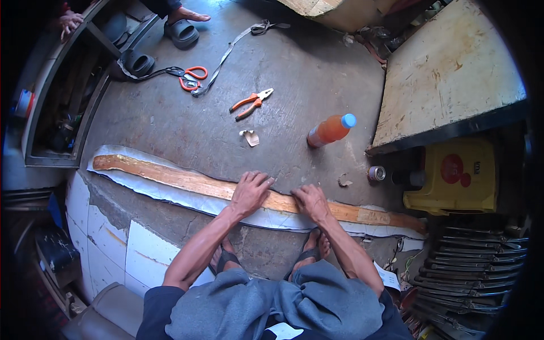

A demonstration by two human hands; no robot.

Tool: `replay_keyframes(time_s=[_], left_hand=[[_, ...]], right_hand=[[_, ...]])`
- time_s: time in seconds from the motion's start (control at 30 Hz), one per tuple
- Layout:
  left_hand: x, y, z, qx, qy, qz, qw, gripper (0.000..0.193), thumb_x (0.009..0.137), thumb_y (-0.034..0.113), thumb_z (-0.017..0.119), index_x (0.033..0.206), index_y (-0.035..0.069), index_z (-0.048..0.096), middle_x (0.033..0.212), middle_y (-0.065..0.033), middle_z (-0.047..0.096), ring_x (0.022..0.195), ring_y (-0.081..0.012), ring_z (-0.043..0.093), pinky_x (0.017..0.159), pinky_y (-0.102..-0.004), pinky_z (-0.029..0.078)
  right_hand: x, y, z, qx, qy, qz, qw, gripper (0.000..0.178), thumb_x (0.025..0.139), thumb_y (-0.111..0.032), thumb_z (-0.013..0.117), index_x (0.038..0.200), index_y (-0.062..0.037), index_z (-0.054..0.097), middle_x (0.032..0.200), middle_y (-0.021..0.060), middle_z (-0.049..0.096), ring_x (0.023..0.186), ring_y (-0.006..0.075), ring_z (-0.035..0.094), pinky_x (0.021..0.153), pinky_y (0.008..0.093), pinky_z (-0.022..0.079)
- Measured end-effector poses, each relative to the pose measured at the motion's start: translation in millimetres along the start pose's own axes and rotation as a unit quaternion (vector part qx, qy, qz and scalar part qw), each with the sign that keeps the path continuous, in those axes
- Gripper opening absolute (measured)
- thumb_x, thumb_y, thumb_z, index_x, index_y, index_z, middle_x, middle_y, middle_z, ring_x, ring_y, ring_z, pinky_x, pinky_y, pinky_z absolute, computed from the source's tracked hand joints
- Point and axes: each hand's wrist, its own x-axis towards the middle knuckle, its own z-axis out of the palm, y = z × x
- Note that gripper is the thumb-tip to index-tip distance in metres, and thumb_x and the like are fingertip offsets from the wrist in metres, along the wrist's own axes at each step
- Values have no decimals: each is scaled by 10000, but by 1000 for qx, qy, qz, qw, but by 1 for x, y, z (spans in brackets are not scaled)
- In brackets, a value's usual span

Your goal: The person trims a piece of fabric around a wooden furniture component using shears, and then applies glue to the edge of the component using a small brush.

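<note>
A long, narrow orange-brown strip [187, 180] lies across the floor before me; whether it is wood or foam I cannot tell. Under it is a longer white cloth [277, 219] with a dark edge, showing mostly on the near side. My left hand [251, 194] rests over the middle of the strip, its fingers bent onto the far edge of the cloth. A short way to the right, my right hand [312, 203] has its fingers drawn together at that same edge. The fingertips are partly hidden.
Beyond the strip lie orange-handled pliers [253, 104], a torn scrap [250, 137], scissors [192, 78] and a grey strap [224, 59]. A blue-capped bottle [331, 131] stands near a small can [375, 173]. At right are a yellow container [453, 175] and stacked metal frames [470, 269]. Another person's foot [190, 14] shows.
</note>
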Motion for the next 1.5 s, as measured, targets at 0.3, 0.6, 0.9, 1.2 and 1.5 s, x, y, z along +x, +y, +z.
replay_keyframes(time_s=[0.3,0.6,0.9,1.2,1.5], left_hand=[[-16,8,17,128,-74,128,981,279,887,185,576,1117,90,702,982,-36,621,1017,-200,583,993,-452,397],[-30,10,-7,125,-136,90,979,372,827,154,634,1190,89,676,1117,-57,632,1103,-224,582,1017,-467,393],[-52,-60,-96,156,-198,-26,967,700,821,251,733,1462,118,484,1483,-107,508,1427,-288,414,1209,-522,235],[-71,-82,-71,141,-158,-1,977,451,934,230,577,1372,122,595,1373,-63,615,1342,-212,523,1209,-473,275],[-105,-89,-96,81,3,-121,989,410,933,355,644,1250,96,672,1342,-155,611,1296,-315,541,1165,-514,318]], right_hand=[[-33,-13,18,-66,96,-61,991,425,848,-104,571,1267,-79,640,1081,95,617,968,267,589,830,387,479],[-13,-46,8,-96,-26,11,995,425,878,-139,559,1285,-38,623,1100,137,621,1006,278,591,864,398,461],[74,-104,31,93,7,-84,992,516,898,-171,615,1368,21,519,1357,236,550,1251,393,541,1048,482,455],[55,-137,77,-31,7,-104,994,567,994,-240,512,1482,27,405,1544,249,397,1457,409,348,1217,498,264],[136,-156,-12,55,-92,-94,990,324,903,-200,615,1172,-22,585,1033,269,679,998,452,650,880,511,532]])
